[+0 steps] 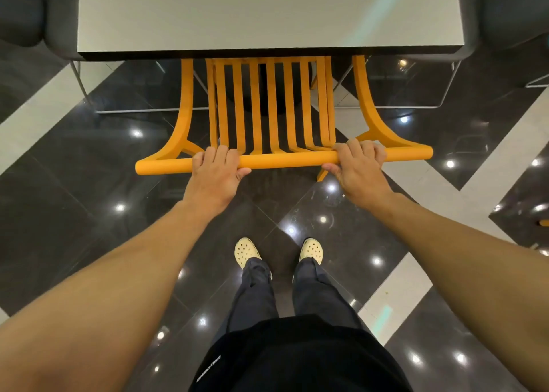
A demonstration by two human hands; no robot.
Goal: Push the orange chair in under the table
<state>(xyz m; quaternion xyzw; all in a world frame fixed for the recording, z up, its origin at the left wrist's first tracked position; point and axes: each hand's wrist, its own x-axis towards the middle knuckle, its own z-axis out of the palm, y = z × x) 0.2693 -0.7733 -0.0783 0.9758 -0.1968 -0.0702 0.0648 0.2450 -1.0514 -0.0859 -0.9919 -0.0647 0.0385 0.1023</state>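
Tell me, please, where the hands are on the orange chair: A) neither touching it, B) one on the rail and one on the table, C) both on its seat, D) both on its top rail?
D: the left hand and the right hand both wrap the top rail of the orange chair, apart from each other.

Glossy dark tiled floor (89,159), grey armchairs (26,8), cream clogs (246,250)

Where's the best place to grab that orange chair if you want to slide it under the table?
Grip the round top rail of the orange chair, from behind and above, as the left hand and right hand do now. The rail is a straight bar facing the person, thin enough for fingers to wrap. Hands spaced either side of the slats should keep the push straight toward the table.
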